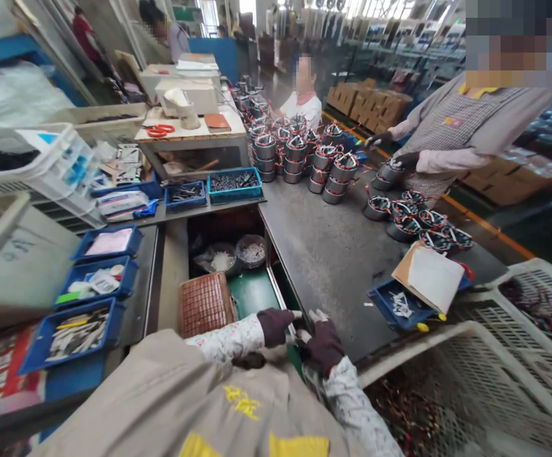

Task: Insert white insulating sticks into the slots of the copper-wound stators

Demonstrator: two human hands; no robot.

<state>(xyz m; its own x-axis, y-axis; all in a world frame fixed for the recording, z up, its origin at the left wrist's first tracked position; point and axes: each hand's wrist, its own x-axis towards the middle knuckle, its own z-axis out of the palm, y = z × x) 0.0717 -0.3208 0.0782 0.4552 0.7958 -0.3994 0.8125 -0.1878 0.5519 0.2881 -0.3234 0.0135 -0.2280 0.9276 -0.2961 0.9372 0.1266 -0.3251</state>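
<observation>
My left hand and my right hand, both in dark fingerless gloves, are close together at the near edge of the dark worktable. The fingers of both hands are bent toward each other. Whatever lies between the fingertips is too small and blurred to name. Below my hands is the gap beside the table, with a green surface in it. A woven brown seat or mat lies left of my left hand.
Stacked motor stators with coloured wires stand across the table. A co-worker's gloved hand touches one at the right. A blue tray with a cardboard piece is near white crates. Blue bins line the left.
</observation>
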